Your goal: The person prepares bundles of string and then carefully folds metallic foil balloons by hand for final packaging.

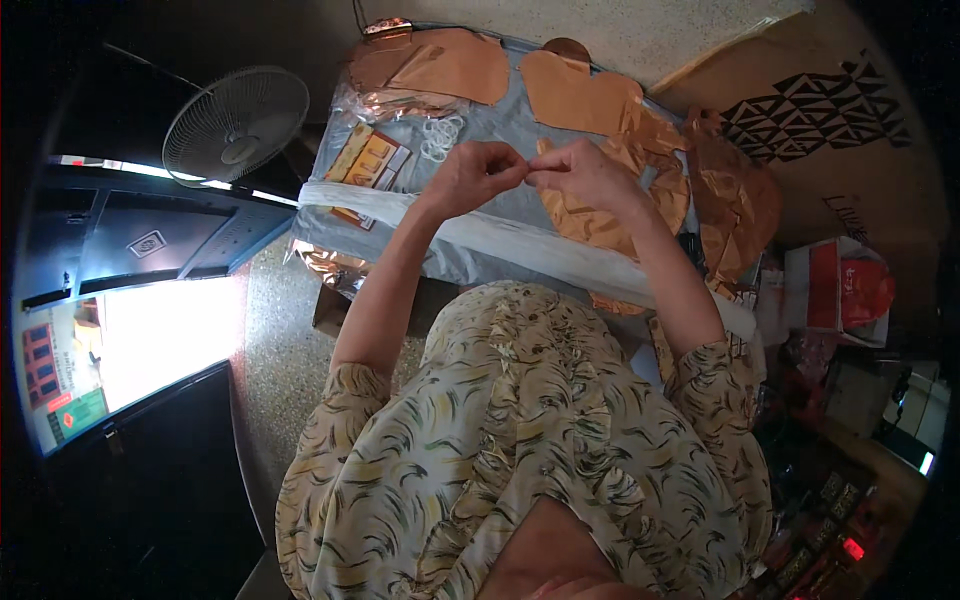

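Above the grey-covered table, my left hand and my right hand meet at the fingertips. Both are pinched closed, and whatever lies between them is too small to make out. Just below and right of my right hand lies a crumpled copper-coloured foil balloon, ring-like in shape. Another flat foil balloon rests beyond it. Left of my left hand are a loose bundle of white string and a printed card packet in yellow and brown.
A long white roll of wrapped material crosses the table's near side. More foil pieces lie at the far left. A fan stands left; a large cardboard box and a red-and-white box are at the right.
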Motion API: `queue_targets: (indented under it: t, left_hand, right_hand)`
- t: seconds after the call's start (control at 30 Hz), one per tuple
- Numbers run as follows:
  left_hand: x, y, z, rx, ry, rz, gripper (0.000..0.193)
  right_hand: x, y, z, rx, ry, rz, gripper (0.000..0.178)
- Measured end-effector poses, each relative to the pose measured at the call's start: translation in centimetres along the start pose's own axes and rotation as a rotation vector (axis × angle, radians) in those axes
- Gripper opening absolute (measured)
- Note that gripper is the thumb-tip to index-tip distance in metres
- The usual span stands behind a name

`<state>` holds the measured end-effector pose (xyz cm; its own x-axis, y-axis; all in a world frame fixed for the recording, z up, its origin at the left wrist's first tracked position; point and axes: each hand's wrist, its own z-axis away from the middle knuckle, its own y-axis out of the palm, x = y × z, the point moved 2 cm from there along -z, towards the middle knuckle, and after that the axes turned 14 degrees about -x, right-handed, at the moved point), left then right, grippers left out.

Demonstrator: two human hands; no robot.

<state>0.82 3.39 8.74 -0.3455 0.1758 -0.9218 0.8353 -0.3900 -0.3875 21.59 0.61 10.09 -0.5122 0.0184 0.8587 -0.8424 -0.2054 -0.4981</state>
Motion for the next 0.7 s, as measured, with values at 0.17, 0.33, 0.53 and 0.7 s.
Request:
queue_targets:
  t: [0.17,0.33,0.53,0.7]
  left_hand:
    - [-0.8,-0.1,-0.4,0.005,0.034,0.033,0.022]
    - [1.0,0.1,-0.5,0.037,0.029,0.176,0.022]
    - [3.3,2.6,0.0,0.135,-0.014,0.477,0.030]
    - [4.2,6.5,1.5,0.142,-0.105,0.621,0.032]
  right_hand:
    - [-1.1,0.1,-0.1,0.027,-0.009,-0.145,0.021]
    - [-1.8,-0.3,0.5,0.150,0.127,-0.484,0.025]
    - [-1.9,0.8,0.8,0.065,0.124,-0.951,0.026]
    - [-0.8,2.7,0.3,-0.345,-0.043,-0.729,0.025]
